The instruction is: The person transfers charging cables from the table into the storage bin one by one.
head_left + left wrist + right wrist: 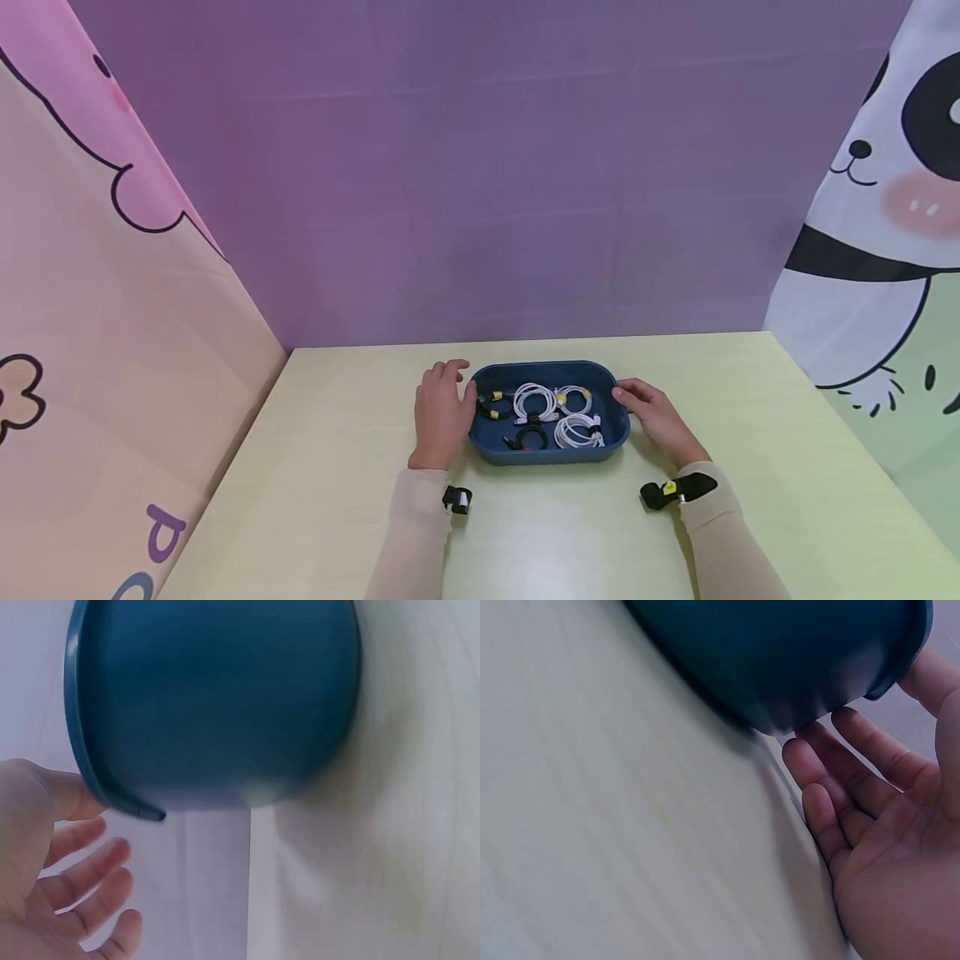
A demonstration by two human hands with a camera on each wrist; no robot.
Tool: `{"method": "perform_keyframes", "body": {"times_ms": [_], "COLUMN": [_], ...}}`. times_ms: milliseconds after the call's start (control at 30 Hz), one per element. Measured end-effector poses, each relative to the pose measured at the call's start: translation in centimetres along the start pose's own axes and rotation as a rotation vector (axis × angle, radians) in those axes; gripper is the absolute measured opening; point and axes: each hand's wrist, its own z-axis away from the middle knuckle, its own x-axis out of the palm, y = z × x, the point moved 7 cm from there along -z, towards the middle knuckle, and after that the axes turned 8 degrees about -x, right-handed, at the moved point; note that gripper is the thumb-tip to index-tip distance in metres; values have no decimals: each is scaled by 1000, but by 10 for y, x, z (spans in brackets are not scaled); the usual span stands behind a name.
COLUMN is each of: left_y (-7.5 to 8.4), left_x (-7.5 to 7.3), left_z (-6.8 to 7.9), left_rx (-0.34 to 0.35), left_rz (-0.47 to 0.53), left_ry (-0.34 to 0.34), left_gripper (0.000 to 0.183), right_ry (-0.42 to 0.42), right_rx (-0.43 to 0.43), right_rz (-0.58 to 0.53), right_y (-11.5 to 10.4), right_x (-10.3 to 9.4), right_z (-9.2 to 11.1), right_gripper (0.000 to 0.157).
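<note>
A dark blue oval-cornered plastic bin (495,454) sits on the table in the head view, with coiled cables inside. White coils (534,400) lie in its middle and right part; a black coil with yellow tags (491,410) and a smaller black coil (542,437) are at the left and front. My left hand (442,412) is at the bin's left end, thumb touching the rim, other fingers loose and apart from the wall (225,712). At the right end my right hand (656,417) holds the bin, thumb at the rim and fingertips (844,716) against the outer wall.
The pale wooden table (337,500) runs back to a purple cloth backdrop (480,183). Printed cloth panels stand at both sides, the right one with a panda (862,317). Each wrist wears a black strapped camera.
</note>
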Motion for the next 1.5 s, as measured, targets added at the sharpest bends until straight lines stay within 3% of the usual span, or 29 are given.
{"method": "perform_keyframes", "body": {"times_ms": [233,533,667,1033,1500], "left_y": [-15,-20,-20,-28,-23], "left_x": [4,10,11,10,10], "left_z": [0,2,2,4,5], "left_rx": [-46,-103,-95,-103,-87], "left_rz": [-9,5,1,-39,-45], "left_ry": [-84,-165,-193,-188,-191], "left_gripper": [25,26,27,27,26], "right_ry": [-8,-8,6,-3,1], "right_rx": [-7,-27,-18,-30,-14], "right_rz": [0,15,18,22,19], "right_y": [-2,-2,0,-4,-5], "right_x": [-1,-1,-3,2,0], "right_z": [0,-2,0,-3,-1], "right_gripper": [57,56,55,53,54]}}
